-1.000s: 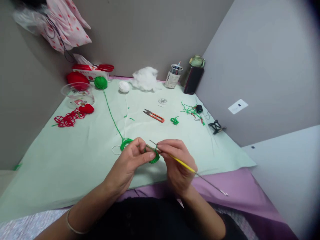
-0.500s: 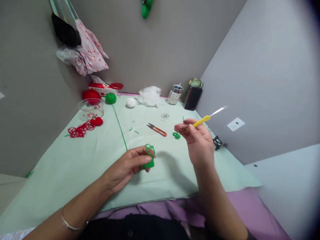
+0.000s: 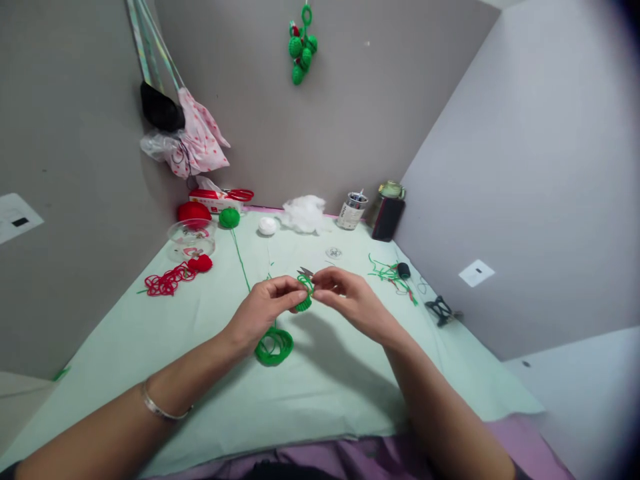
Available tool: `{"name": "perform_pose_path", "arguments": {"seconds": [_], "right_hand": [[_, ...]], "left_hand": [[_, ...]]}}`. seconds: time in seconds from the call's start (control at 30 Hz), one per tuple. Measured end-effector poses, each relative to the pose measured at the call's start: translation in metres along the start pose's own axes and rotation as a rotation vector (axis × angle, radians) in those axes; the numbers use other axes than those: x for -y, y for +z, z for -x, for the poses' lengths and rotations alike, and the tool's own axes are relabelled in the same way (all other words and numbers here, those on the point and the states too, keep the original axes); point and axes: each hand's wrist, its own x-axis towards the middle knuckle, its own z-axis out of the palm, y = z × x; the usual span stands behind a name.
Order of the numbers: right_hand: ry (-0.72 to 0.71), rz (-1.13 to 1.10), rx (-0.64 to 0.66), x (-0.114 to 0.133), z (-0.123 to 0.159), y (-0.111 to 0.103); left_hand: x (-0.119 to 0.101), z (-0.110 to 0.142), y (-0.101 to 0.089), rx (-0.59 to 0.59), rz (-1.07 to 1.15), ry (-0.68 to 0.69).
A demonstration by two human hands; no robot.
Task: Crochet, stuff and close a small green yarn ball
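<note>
Green crocheted piece (image 3: 303,305) is pinched by left hand (image 3: 257,312) fingers above the surface (image 3: 350,407), near a green yarn coil (image 3: 273,361). Right hand (image 3: 357,303) fingers are bunched at its loose loop (image 3: 303,281), exact pinch can't be told; loop handling seems underway, steady stitch support needed.

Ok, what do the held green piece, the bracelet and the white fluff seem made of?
Green piece: matt yarn, with stitch ridges showing. Bracelet: probably polished metal, silvery with a glint. White fluff: matt fibre, perhaps stuffing, given its wispy edges.
</note>
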Motion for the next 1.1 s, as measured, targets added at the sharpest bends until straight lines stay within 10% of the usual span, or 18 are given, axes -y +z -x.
{"name": "perform_pose_path", "arguments": {"seconds": [0.57,0.93,1.1], "right_hand": [[0.365,-0.828,0.005,-0.034,-0.035,0.012],[0.268,0.105,0.12,-0.059,-0.025,0.0],[0.244,0.029,0.085,-0.058,-0.024,0.0]], "left_hand": [[0.015,-0.047,-0.027,0.066,-0.09,-0.063],[0.048,-0.061,-0.03,0.096,-0.321,0.006],[0.061,-0.054,-0.039,0.079,-0.526,0.173]]}}
